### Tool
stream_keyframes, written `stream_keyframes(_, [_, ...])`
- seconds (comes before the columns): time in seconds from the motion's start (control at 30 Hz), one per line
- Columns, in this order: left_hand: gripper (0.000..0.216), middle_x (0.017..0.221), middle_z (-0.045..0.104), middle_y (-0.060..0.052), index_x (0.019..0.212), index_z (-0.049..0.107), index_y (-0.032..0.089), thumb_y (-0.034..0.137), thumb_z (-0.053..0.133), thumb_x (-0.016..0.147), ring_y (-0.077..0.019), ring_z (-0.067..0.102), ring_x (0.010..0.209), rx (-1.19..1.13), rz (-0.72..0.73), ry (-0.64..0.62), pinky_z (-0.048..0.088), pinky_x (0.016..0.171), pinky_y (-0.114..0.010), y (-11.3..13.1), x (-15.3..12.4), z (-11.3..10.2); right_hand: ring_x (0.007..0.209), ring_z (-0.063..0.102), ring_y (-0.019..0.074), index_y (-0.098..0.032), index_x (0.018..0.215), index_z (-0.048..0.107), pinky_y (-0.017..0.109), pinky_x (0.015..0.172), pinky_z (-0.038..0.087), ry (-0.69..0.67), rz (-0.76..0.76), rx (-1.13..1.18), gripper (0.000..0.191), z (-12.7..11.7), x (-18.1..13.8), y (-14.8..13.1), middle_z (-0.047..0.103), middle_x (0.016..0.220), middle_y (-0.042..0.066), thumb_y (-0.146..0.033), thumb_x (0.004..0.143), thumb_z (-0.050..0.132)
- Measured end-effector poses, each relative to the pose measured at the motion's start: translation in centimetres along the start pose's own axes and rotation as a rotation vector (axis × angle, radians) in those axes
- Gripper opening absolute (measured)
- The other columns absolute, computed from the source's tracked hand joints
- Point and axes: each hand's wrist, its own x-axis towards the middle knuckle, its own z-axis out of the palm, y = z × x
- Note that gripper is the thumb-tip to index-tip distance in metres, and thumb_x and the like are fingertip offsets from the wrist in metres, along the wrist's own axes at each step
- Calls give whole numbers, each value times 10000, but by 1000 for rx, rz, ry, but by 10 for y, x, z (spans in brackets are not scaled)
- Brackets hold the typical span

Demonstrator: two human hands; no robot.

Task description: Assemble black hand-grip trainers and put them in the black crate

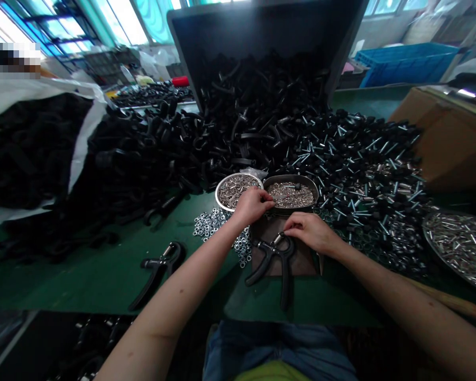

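A black hand grip strengthener (283,264) with a metal spring lies on a brown plate (305,262), its two handles towards me. The thumb and fingers of my right hand (311,233) are pinched at its upper end, by the spring. Just in front of an oval tin (315,198) of small metal parts is my left hand (254,205), fingers pressed together; whatever they hold is too small to make out. Beside it stands a round white dish (219,198) of small metal pins. Loose nuts (244,246) lie below my left wrist.
A second hand grip (156,270) lies left of my left forearm. Black handles (246,132) spill from a grey bin (262,32). Black-headed bolts (353,153) are heaped at right, near a cardboard box (444,137), a tray of pins (460,243) and a wooden handle (452,301).
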Motion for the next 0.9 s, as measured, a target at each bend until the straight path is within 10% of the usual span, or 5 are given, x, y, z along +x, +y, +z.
stream_keyframes(0.47, [189, 940, 694, -140, 880, 720, 143, 199, 650, 714, -263, 619, 976, 292, 7, -182, 455, 872, -338, 30, 54, 35, 756, 573, 143, -191, 748, 679, 263, 707, 413, -61, -21, -74, 58, -2, 3, 3, 632, 802, 11, -170, 758, 626])
stream_keyframes(0.9, [208, 659, 620, -21, 821, 658, 141, 333, 592, 772, -106, 535, 554, -383, -29, -122, 405, 532, -238, 2, -6, -15, 749, 569, 146, -200, 749, 670, 258, 667, 389, -176, -40, -263, 78, -1, 12, -8, 622, 797, 14, -159, 760, 604])
